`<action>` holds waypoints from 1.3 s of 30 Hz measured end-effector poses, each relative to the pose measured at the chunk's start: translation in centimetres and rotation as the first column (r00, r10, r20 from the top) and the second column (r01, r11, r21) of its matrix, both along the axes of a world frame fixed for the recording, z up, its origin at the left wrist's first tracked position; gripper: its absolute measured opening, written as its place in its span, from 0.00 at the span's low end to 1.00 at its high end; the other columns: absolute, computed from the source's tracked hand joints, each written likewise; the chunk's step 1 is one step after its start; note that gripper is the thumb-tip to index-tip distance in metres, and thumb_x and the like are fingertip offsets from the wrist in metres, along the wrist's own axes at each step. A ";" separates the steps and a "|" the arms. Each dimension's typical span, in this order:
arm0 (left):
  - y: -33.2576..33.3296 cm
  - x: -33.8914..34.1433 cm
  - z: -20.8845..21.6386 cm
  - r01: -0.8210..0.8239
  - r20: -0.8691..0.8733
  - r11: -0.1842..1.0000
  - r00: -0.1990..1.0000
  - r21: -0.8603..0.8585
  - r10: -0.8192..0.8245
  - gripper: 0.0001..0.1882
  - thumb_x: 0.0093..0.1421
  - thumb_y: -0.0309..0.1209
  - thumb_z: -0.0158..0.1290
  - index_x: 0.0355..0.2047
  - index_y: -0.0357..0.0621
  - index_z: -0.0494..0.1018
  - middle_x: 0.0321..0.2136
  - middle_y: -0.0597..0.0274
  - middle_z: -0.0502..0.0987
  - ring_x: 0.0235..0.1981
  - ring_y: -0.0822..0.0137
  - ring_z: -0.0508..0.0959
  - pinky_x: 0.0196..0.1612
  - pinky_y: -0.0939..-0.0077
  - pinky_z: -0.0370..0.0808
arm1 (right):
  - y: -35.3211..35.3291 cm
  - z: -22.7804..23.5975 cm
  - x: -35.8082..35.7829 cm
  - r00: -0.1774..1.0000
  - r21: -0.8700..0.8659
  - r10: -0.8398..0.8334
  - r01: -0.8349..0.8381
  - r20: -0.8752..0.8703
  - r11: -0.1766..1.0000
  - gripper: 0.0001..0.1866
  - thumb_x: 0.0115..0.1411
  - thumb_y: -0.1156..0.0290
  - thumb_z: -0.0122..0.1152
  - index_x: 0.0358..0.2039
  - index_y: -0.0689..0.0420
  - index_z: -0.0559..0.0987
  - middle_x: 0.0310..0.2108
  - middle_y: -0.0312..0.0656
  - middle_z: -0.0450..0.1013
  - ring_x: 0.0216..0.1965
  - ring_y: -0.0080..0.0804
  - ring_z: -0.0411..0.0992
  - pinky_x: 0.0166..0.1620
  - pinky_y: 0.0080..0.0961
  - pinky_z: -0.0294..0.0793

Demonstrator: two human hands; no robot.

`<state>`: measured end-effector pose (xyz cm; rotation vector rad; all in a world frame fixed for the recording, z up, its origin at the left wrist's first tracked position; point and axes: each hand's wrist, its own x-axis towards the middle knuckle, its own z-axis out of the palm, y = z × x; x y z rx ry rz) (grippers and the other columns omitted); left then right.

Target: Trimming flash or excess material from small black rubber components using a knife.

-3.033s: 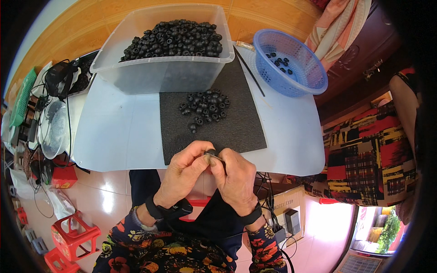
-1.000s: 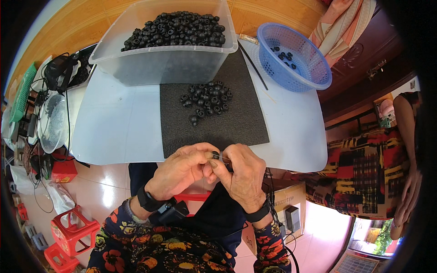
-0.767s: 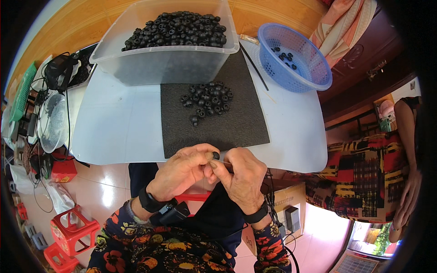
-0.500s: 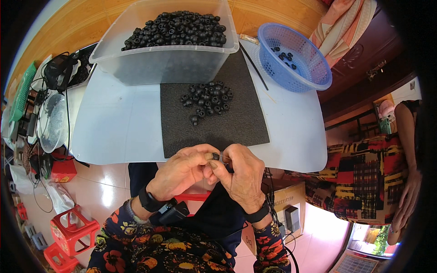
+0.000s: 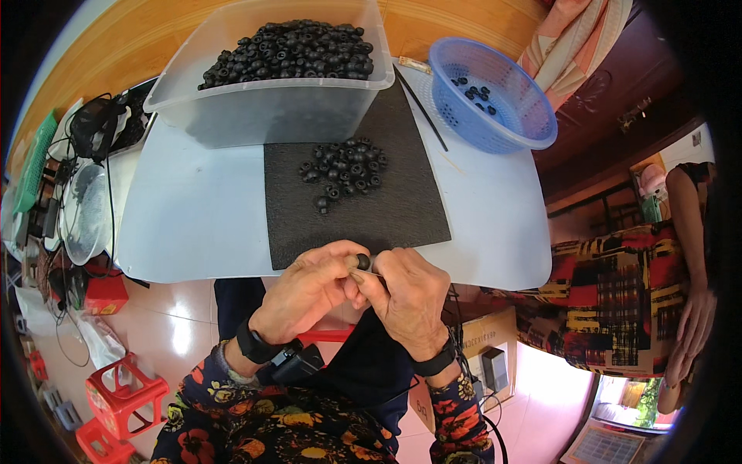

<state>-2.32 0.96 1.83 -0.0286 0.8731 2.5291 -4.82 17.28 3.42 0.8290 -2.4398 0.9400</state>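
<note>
In my left hand, thumb and fingers pinch a small round black rubber-like part, just beyond the near edge of a dark foam mat. My right hand is closed round a thin, pale metal tool, whose end meets the part beside my left thumb. Most of the tool is hidden by my fingers, so its kind cannot be told. On the mat ahead of my hands lies a loose pile of similar black parts.
A translucent plastic bin heaped with black parts stands at the back. Right of it sit a blue perforated basket holding several pieces and a thin black rod. Red stools stand lower left; another person is at the right.
The black part has turned in my left fingers and shows its rounded side. My right hand stays close by, the thin tool still at it. The whole view has shifted slightly.
</note>
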 end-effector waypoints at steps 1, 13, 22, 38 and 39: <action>0.1 0.0 -0.2 0.006 -0.003 1.000 1.000 0.000 -0.006 0.14 0.65 0.29 0.41 0.47 0.32 0.66 0.30 0.60 0.74 0.31 0.69 0.74 0.37 0.72 0.72 | 0.0 0.2 0.0 1.000 0.025 -0.008 0.009 -0.030 1.000 0.14 0.50 0.66 0.66 0.19 0.57 0.70 0.15 0.38 0.65 0.17 0.34 0.67 0.19 0.28 0.64; 1.0 -0.1 0.3 -0.040 -0.273 0.994 0.962 -0.104 0.010 0.12 0.66 0.27 0.40 0.45 0.33 0.67 0.27 0.63 0.70 0.35 0.72 0.71 0.44 0.75 0.69 | 1.6 0.6 1.1 0.585 -0.594 0.338 0.322 0.737 0.737 0.11 0.62 0.70 0.57 0.28 0.65 0.75 0.22 0.36 0.73 0.23 0.19 0.68 0.29 0.16 0.67; 2.4 0.3 0.7 -0.281 -0.509 0.853 0.861 -0.440 0.021 0.12 0.65 0.27 0.45 0.45 0.33 0.70 0.28 0.66 0.72 0.31 0.76 0.71 0.38 0.81 0.70 | 1.4 1.4 1.9 0.572 -0.766 0.520 0.374 0.634 0.522 0.09 0.60 0.71 0.59 0.28 0.65 0.75 0.22 0.39 0.73 0.24 0.19 0.69 0.28 0.14 0.68; 3.3 0.2 1.5 -0.268 -0.460 0.847 0.887 -0.459 0.031 0.11 0.64 0.25 0.44 0.44 0.33 0.70 0.26 0.66 0.72 0.30 0.77 0.71 0.36 0.83 0.68 | 1.9 -0.2 2.4 0.565 -0.803 0.570 0.433 0.596 0.410 0.08 0.61 0.70 0.57 0.31 0.63 0.75 0.22 0.34 0.72 0.17 0.11 0.59 0.19 0.10 0.55; 3.5 0.1 1.7 -0.260 -0.442 0.842 0.897 -0.472 0.029 0.11 0.63 0.25 0.44 0.43 0.33 0.70 0.25 0.66 0.72 0.29 0.77 0.71 0.36 0.83 0.68 | 2.1 -0.2 2.5 0.560 -0.799 0.571 0.455 0.600 0.393 0.08 0.61 0.70 0.56 0.31 0.63 0.75 0.21 0.34 0.71 0.16 0.10 0.58 0.19 0.10 0.54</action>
